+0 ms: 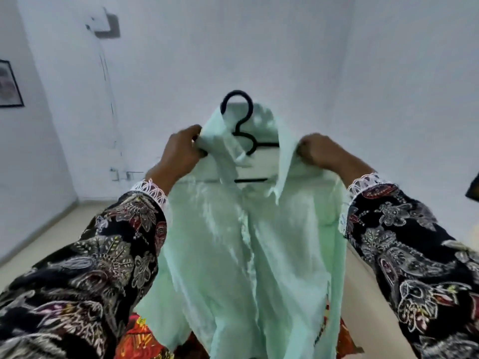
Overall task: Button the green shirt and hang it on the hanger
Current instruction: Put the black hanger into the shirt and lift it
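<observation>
Green shirt (248,242) hangs lengthwise toward 6 o'clock on the black hanger (243,125), left hand (178,151) at 9 o'clock and right hand (321,151) at 3 o'clock each pinching a shoulder, equally near

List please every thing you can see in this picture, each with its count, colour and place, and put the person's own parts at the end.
shirt: one, pale green, held up at centre, collar raised around the hanger.
hanger: one, black, inside the shirt's neck opening, hook sticking out above the collar.
picture frame: one, dark-edged, on the left wall.
wall box: one, white and grey, upper left wall, with a thin cable running down.
patterned cloth: one, red and orange, at the bottom behind the shirt.
sleeves: two, black floral with white lace cuffs, lower left and lower right.
left hand: one, grips the shirt's left shoulder.
right hand: one, grips the shirt's right shoulder.
</observation>
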